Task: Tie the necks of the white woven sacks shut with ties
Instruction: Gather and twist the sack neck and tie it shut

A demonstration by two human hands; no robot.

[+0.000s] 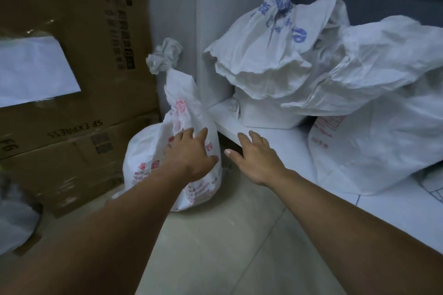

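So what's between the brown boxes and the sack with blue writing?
The head view shows the red-printed sack standing there, the left hand on it, and a grey pillar behind it.

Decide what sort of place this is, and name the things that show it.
Probably a storeroom or parcel depot: stacked cardboard boxes, one printed SF EXPRESS, stand at the left, and filled white woven sacks sit on the tiled floor and a low white ledge.

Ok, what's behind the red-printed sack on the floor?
Stacked cardboard boxes stand behind its left side, a grey wall panel behind its bunched neck. The sack itself hides whatever sits low behind it.
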